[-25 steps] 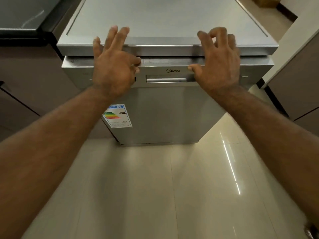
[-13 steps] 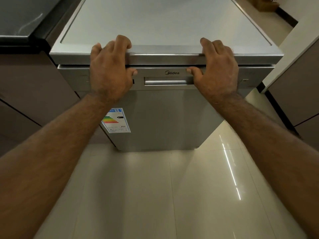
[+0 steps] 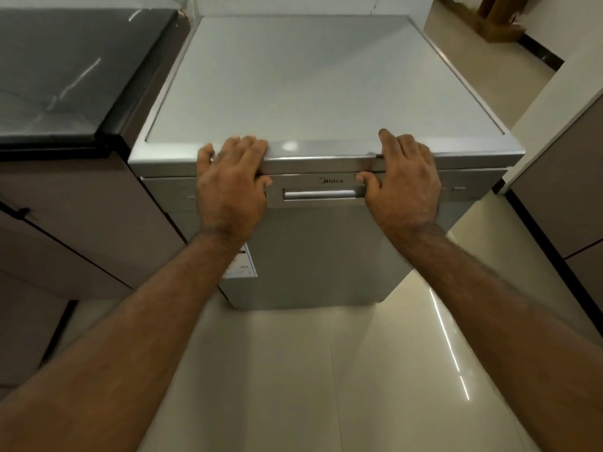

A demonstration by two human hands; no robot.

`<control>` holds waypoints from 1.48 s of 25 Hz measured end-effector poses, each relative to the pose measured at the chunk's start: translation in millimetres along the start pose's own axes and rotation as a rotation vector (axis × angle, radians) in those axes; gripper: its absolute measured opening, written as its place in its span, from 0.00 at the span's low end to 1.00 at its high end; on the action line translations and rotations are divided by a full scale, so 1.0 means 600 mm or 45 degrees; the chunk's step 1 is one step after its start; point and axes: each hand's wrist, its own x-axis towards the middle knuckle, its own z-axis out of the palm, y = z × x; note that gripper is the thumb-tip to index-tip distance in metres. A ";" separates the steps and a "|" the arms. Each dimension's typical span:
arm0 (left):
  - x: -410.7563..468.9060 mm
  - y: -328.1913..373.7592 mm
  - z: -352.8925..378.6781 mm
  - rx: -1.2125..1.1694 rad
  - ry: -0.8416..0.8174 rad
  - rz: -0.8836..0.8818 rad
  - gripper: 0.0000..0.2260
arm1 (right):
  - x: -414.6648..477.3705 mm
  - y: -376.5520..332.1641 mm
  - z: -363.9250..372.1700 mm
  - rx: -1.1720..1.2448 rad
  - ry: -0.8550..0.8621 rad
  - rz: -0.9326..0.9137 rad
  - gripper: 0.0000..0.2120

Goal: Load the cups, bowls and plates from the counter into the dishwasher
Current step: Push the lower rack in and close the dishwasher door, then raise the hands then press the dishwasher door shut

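Note:
A silver freestanding dishwasher point(image 3: 326, 256) stands in front of me with its door closed. My left hand point(image 3: 231, 187) grips the front lip of its top, fingers over the edge and thumb under it at the gap above the door. My right hand point(image 3: 403, 184) holds the same lip on the right in the same way. Between the two hands lies the recessed door handle point(image 3: 321, 194), untouched. No cups, bowls or plates are in view.
A dark glossy counter point(image 3: 65, 76) over brown cabinets point(image 3: 81, 223) adjoins the dishwasher on the left. Another brown cabinet point(image 3: 561, 190) stands on the right. Shiny beige floor tiles point(image 3: 326, 370) lie below. A cardboard box point(image 3: 499, 24) sits far back on the right.
Both hands went from hovering with spread fingers to clamping the front lip of the dishwasher's top. The view now shows more of the top. The door stays closed.

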 end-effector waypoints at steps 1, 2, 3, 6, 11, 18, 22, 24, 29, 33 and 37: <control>0.002 0.002 -0.002 0.020 -0.006 0.003 0.22 | 0.004 -0.001 -0.007 -0.024 -0.022 -0.011 0.29; 0.002 0.004 -0.005 0.027 -0.012 0.001 0.23 | 0.006 -0.002 -0.014 -0.050 -0.054 -0.023 0.30; 0.005 0.007 -0.007 0.028 -0.015 -0.004 0.23 | 0.012 -0.004 -0.021 -0.076 -0.087 -0.032 0.30; 0.009 0.010 -0.011 0.050 -0.037 -0.012 0.22 | 0.024 -0.008 -0.035 -0.138 -0.185 -0.051 0.30; 0.015 0.014 -0.015 0.091 -0.081 -0.023 0.19 | 0.040 -0.012 -0.044 -0.177 -0.271 -0.078 0.30; 0.082 0.038 -0.087 0.027 -0.673 -0.171 0.16 | 0.085 -0.042 -0.117 -0.095 -0.690 -0.006 0.40; 0.151 0.068 -0.170 -0.010 -0.877 -0.282 0.37 | 0.121 -0.084 -0.193 -0.153 -0.804 -0.017 0.41; 0.185 0.090 -0.222 0.012 -0.746 -0.223 0.40 | 0.144 -0.116 -0.238 -0.110 -0.726 -0.025 0.40; 0.295 0.114 -0.382 0.043 -0.485 -0.128 0.40 | 0.244 -0.198 -0.383 -0.053 -0.547 -0.092 0.39; 0.375 0.106 -0.505 0.102 -0.353 -0.058 0.41 | 0.322 -0.252 -0.514 -0.079 -0.331 -0.186 0.39; 0.425 0.095 -0.597 0.106 -0.241 -0.024 0.42 | 0.371 -0.287 -0.606 -0.118 -0.158 -0.232 0.39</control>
